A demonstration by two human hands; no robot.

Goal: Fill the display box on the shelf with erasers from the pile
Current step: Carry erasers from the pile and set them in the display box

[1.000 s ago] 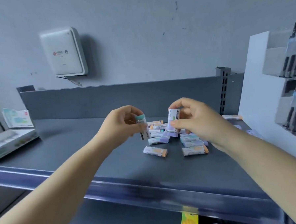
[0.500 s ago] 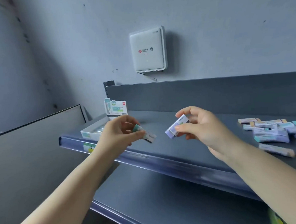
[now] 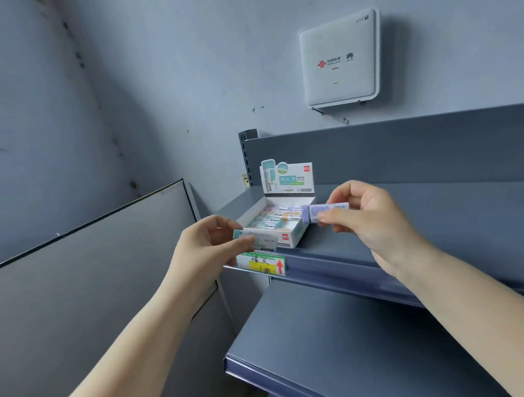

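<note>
The white display box [image 3: 299, 232] stands at the left end of the grey shelf [image 3: 438, 219], its printed lid flap upright behind it. Several erasers [image 3: 269, 219] lie in rows inside it. My left hand [image 3: 208, 249] is shut on a green-capped eraser [image 3: 257, 240], held just in front of the box's near left corner. At the box's right edge my right hand [image 3: 368, 217] pinches a purple-capped eraser [image 3: 325, 211], lying level. The pile is out of view.
A price label [image 3: 261, 263] with a red arrow hangs on the shelf's front rail below the box. A lower shelf [image 3: 338, 340] juts out beneath. A grey panel [image 3: 91, 268] stands to the left. A white router [image 3: 340, 59] is mounted on the wall above.
The view swung left from the pile to the box. Both hands carried their erasers leftwards and now hold them right at the display box.
</note>
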